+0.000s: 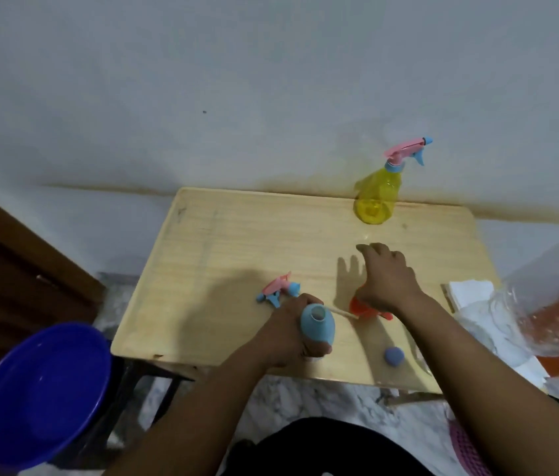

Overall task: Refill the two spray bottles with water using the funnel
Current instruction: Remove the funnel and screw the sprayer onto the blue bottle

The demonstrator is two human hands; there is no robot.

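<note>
The blue spray bottle point(317, 322) stands uncapped near the wooden table's point(236, 242) front edge, the left hand point(291, 333) curled round its body; its pink-and-blue sprayer head point(278, 289) lies just behind; the right hand point(389, 278), fingers loosely spread, hovers over the orange funnel point(360, 309); the capped yellow spray bottle point(377, 197) stands at the far edge.
</note>
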